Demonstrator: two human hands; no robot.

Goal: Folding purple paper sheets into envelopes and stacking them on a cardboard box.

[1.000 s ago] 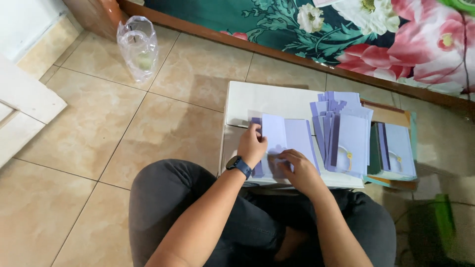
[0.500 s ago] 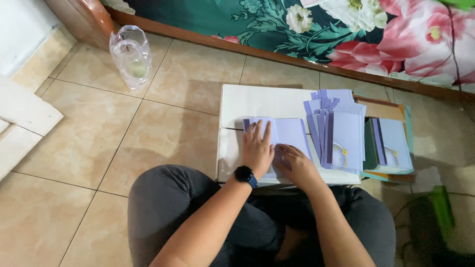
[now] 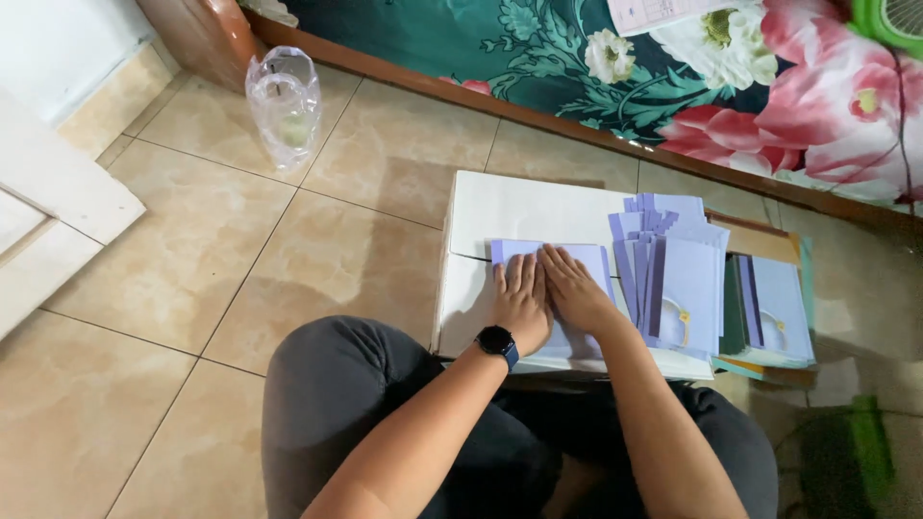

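At the white board's (image 3: 519, 207) near edge, the left hand (image 3: 520, 300) and right hand (image 3: 575, 288) lie flat, fingers together, pressing a lavender sheet (image 3: 508, 252) down. Right of them, a fanned stack of folded cards (image 3: 678, 274) looks finished; this sheet seems mid-crease.

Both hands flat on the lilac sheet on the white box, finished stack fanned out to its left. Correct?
Not quite. The fanned stack lies to the right of the lilac sheet, as the head view shows. Left hand and right hand do press flat on it, on the white box.
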